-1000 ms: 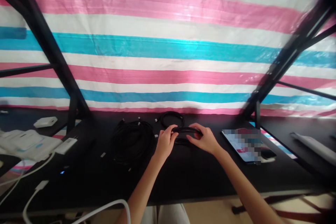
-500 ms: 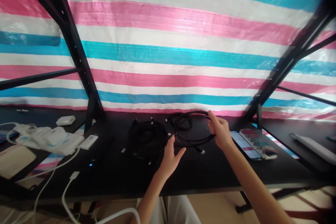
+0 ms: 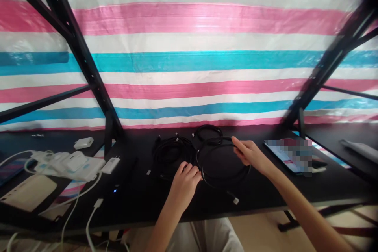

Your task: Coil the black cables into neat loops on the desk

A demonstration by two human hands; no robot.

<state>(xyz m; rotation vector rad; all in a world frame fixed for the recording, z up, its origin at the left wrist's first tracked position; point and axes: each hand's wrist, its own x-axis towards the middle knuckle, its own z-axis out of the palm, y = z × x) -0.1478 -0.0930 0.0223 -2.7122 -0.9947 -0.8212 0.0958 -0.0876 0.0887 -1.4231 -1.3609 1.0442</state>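
Observation:
A looped black cable spans the space between my two hands over the black table. My right hand pinches its upper right side between thumb and fingers. At the lower left of the loop, my left hand is closed with curled fingers, gripping the cable; the fingertips are partly hidden. A pale cable plug hangs or lies below the loop. Just behind my left hand lies a larger pile of coiled black cables. Another small black coil rests near the back edge.
Phones, partly pixelated, lie to the right. On the left are a white power strip with chargers, a white adapter and a white cable plug. Black metal posts frame a striped sheet behind the table.
My left hand has gone from open, thumb apart, to closed at the loop's left side. My right hand and the loop have come slightly lower. The view has shifted.

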